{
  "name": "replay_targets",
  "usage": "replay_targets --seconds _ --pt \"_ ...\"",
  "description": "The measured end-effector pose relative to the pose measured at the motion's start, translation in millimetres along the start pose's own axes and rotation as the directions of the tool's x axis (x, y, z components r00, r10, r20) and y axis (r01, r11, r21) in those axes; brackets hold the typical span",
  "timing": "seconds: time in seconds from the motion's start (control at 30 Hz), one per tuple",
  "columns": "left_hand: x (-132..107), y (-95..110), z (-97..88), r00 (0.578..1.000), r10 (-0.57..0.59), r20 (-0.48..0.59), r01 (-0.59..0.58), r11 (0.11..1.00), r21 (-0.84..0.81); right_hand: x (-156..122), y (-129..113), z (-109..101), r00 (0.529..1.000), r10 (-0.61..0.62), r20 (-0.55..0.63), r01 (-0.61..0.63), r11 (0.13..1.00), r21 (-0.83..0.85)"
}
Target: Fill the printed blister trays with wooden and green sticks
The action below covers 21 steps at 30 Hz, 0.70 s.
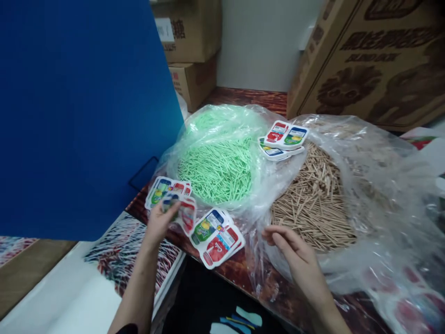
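Observation:
My left hand [163,220] is closed on a small printed plastic pack [183,212], red and green, held over the table's left edge. Just behind it lies a little stack of the same packs [163,188]. Another stack of packs [217,236] lies between my hands. My right hand [295,253] rests at the near edge of a clear bag of wooden sticks [313,204], fingers curled against the plastic; whether they hold anything is hidden. A clear bag of green sticks [217,169] sits behind, with more packs [283,139] lying between the two bags.
A large blue panel [76,111] stands at the left. Cardboard boxes [368,60] rise at the back right and more boxes [191,46] at the back centre. A printed white sheet [114,260] lies at the lower left. Loose clear plastic [399,222] spreads to the right.

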State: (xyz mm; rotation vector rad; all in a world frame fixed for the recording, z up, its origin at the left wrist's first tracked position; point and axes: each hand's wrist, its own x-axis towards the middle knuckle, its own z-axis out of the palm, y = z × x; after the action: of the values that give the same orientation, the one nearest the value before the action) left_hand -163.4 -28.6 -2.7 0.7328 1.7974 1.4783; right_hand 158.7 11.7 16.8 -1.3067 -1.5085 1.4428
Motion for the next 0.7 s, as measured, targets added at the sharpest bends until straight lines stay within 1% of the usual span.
replay_targets --seconds 0.03,0.07,0.1,0.13,0.17,0.2,0.23,0.27,0.3,0.33,0.37,0.4,0.43,0.47,0.5,0.53,0.57,0.6,0.63,0.67,0.7 --pt "15.1 -2.9 -15.2 0.995 0.021 -0.094 -0.021 1.0 0.0 1.0 4.4 2.5 0.999 0.03 0.043 -0.03 0.999 0.014" --pt "29.9 -6.0 -27.7 0.986 0.038 -0.165 -0.034 0.999 0.026 1.7 8.0 5.7 0.995 0.051 0.088 -0.053 0.998 0.022" --pt "43.8 -9.1 -37.0 0.974 0.074 -0.213 -0.056 0.994 0.09 2.2 10.5 9.2 0.989 0.064 0.132 -0.068 0.997 0.025" --pt "55.8 -11.7 -43.0 0.967 0.115 -0.229 -0.07 0.979 0.194 2.6 12.0 12.7 0.983 0.07 0.172 -0.075 0.997 0.022" --pt "65.0 -13.6 -45.9 0.954 0.175 -0.242 -0.091 0.942 0.323 3.1 12.7 15.9 0.977 0.069 0.202 -0.074 0.997 0.016" --pt "70.8 -14.5 -46.0 0.936 0.256 -0.241 -0.122 0.879 0.461 3.6 12.7 18.5 0.973 0.063 0.222 -0.067 0.998 0.009" --pt "72.7 -14.4 -43.6 0.909 0.348 -0.229 -0.155 0.793 0.589 4.2 12.2 20.4 0.971 0.054 0.234 -0.056 0.998 0.001" --pt "70.5 -13.6 -39.1 0.872 0.441 -0.211 -0.186 0.698 0.692 4.8 11.4 21.5 0.97 0.046 0.239 -0.045 0.999 -0.009" --pt "64.4 -12.5 -32.8 0.829 0.526 -0.192 -0.211 0.611 0.763 5.6 10.3 22.2 0.97 0.039 0.238 -0.036 0.999 -0.019" --pt "54.9 -11.4 -25.0 0.789 0.59 -0.17 -0.235 0.546 0.804 6.8 9.1 22.6 0.972 0.034 0.234 -0.028 0.999 -0.031" --pt "42.7 -10.8 -15.7 0.767 0.623 -0.153 -0.255 0.516 0.818 8.8 7.7 23.2 0.973 0.03 0.23 -0.021 0.999 -0.042" --pt "28.9 -11.1 -5.5 0.765 0.631 -0.13 -0.285 0.512 0.811 11.9 5.9 24.4 0.974 0.024 0.225 -0.012 0.998 -0.056" --pt "14.4 -12.4 5.4 0.797 0.603 -0.037 -0.349 0.509 0.787 16.7 3.9 26.4 0.976 0.014 0.219 0.002 0.997 -0.072" --pt "0.3 -14.7 16.5 0.839 0.531 0.114 -0.426 0.512 0.746 23.3 1.6 29.3 0.978 -0.004 0.207 0.024 0.996 -0.091" --pt "-12.4 -17.8 27.1 0.861 0.435 0.263 -0.477 0.512 0.714 32.1 -0.9 33.1 0.982 -0.033 0.188 0.055 0.992 -0.113" --pt "-23.0 -21.6 36.8 0.871 0.368 0.324 -0.479 0.498 0.723 42.9 -3.3 37.7 0.984 -0.072 0.162 0.095 0.985 -0.142" --pt "-31.0 -25.6 45.1 0.879 0.328 0.345 -0.47 0.484 0.738 55.4 -5.6 42.7 0.984 -0.121 0.13 0.144 0.972 -0.184" --pt "-36.2 -29.7 51.7 0.889 0.302 0.344 -0.454 0.48 0.751 68.7 -7.7 48.1 0.98 -0.174 0.096 0.193 0.949 -0.248" --pt "-38.8 -33.7 56.5 0.9 0.295 0.322 -0.431 0.484 0.761 82.2 -9.4 53.5 0.975 -0.214 0.064 0.223 0.91 -0.349" --pt "-39.1 -37.4 59.6 0.908 0.293 0.3 -0.413 0.503 0.759 94.9 -10.8 59.0 0.976 -0.218 0.022 0.201 0.849 -0.489" --pt "-37.8 -40.7 61.2 0.915 0.293 0.278 -0.397 0.536 0.745 106.1 -11.9 64.5 0.98 -0.196 -0.017 0.142 0.763 -0.631"
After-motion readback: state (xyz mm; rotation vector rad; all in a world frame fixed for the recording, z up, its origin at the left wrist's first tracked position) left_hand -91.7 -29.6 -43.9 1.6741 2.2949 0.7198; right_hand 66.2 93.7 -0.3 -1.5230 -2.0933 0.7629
